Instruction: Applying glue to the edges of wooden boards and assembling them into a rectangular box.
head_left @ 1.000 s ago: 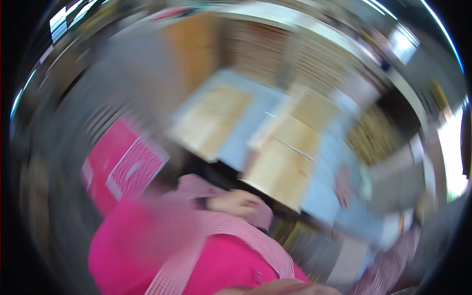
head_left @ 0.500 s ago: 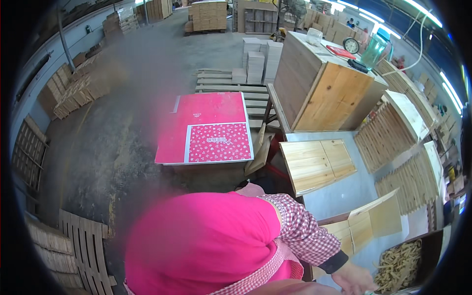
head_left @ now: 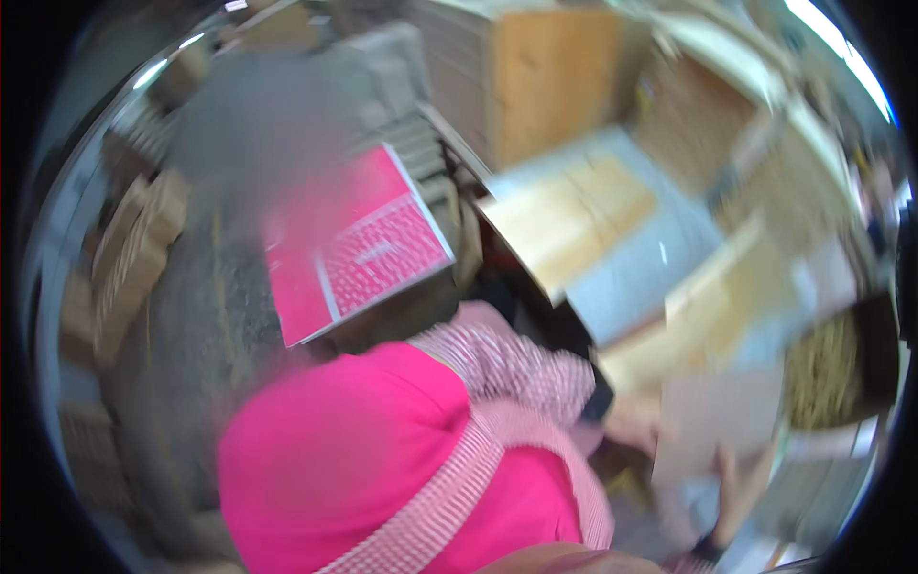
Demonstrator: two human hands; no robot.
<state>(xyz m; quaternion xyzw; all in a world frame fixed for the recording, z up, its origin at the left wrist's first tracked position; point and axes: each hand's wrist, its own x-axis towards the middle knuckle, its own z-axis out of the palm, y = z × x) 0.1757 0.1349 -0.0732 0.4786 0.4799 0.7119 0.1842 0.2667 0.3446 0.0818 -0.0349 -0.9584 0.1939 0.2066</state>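
A blurred workshop surrounds a blue-covered workbench (head_left: 639,273), with a pink printed cardboard stack (head_left: 387,253) off its left edge and a bin of pale wooden strips (head_left: 822,373) toward its right end. One flat pine panel (head_left: 564,220) is already laid along the bench's near edge, with a second panel with a raised flap (head_left: 732,297) farther right; the thin tan board (head_left: 717,416), above the near edge, seems not yet set down. The right hand (head_left: 741,488) appears to pinch its lower edge, while the left hand (head_left: 633,423) meets its left side, grip too blurred to tell.
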